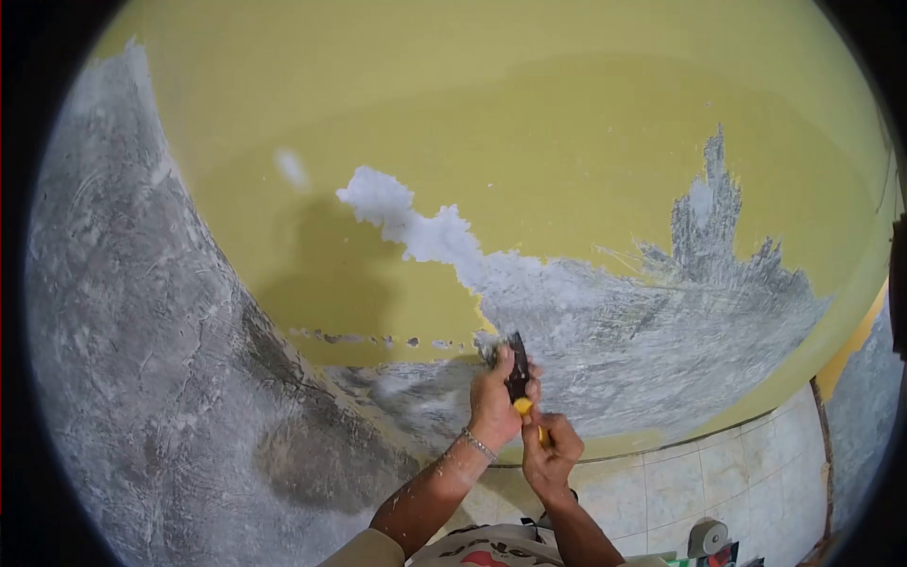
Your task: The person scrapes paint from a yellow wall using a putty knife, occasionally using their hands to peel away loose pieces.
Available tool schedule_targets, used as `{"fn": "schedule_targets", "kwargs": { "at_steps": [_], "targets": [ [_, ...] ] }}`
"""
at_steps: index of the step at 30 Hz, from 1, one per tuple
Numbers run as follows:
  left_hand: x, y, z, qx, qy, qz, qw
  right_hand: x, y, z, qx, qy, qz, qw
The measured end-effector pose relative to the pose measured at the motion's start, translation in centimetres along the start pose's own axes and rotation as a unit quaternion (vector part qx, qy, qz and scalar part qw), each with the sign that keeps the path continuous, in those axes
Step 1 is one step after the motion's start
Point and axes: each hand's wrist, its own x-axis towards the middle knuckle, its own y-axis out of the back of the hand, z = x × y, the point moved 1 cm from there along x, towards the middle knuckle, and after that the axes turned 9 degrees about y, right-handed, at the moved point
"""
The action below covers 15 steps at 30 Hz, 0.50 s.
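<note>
A scraper with a dark upper part and yellow handle stands roughly upright against the wall. My left hand, with a bracelet at its wrist, is wrapped round the dark part. Lower down, my right hand grips the yellow handle. The scraper's top end lies at the border between yellow paint and a bare grey patch. Its exact edge is partly hidden by my left fingers and blurred. A paler, peeled strip runs up and left from that patch.
A bare grey wall meets the yellow one in a corner at left. Light floor tiles lie below right, with a grey roll and some partly cut-off items near the bottom edge. A pale blurred fleck shows upper left.
</note>
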Motion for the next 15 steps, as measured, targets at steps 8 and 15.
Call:
{"fn": "schedule_targets", "kwargs": {
  "at_steps": [8,15],
  "targets": [
    [0.2,-2.6,1.5,0.063,-0.064,0.007,0.996,2.4,0.4,-1.8,0.006,-0.019,0.001,1.0],
    [-0.7,-1.9,1.4,-0.011,-0.014,-0.006,1.0,1.6,0.2,-2.0,0.007,0.002,0.001,1.0]
  ]
}}
